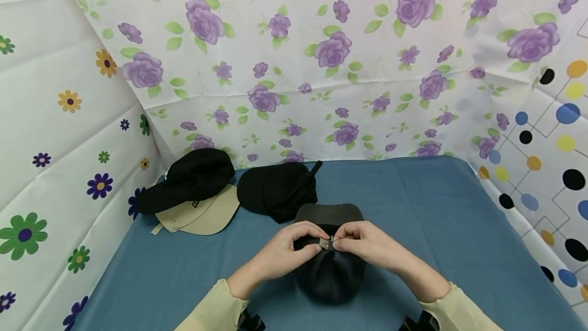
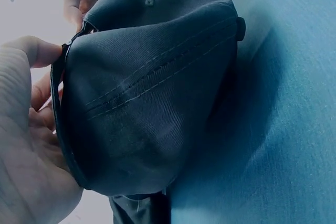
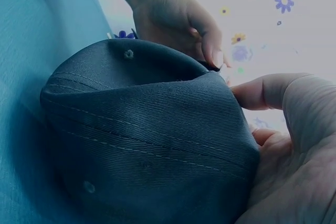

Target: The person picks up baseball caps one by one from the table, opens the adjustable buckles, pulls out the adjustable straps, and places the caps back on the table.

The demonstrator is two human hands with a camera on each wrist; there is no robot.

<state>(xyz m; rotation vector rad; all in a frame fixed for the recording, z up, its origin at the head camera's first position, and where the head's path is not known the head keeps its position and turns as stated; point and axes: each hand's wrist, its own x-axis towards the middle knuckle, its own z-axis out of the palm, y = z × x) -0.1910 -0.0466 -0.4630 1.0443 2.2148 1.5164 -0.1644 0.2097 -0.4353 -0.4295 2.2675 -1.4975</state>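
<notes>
A black baseball cap point(image 1: 332, 280) rests on the blue cloth with its brim point(image 1: 328, 213) pointing away and its back strap towards me. At the strap's metal buckle point(image 1: 324, 243), my left hand point(image 1: 286, 250) pinches the left side between thumb and fingers. Just across from it, my right hand point(image 1: 367, 243) pinches the strap's other side. In the left wrist view the crown point(image 2: 142, 93) sags with a fold across it, and the left thumb presses at the strap's edge. The right wrist view shows the right thumb point(image 3: 262, 92) against the cap's rim, the left hand point(image 3: 173, 22) beyond.
Behind to the left, a black cap point(image 1: 193, 180) lies partly over a beige cap point(image 1: 206, 213). Beside them sits another black cap point(image 1: 277, 188) with a loose strap end, close to the held cap's brim. Patterned cloth walls point(image 1: 294, 65) enclose the blue-covered table point(image 1: 427, 208).
</notes>
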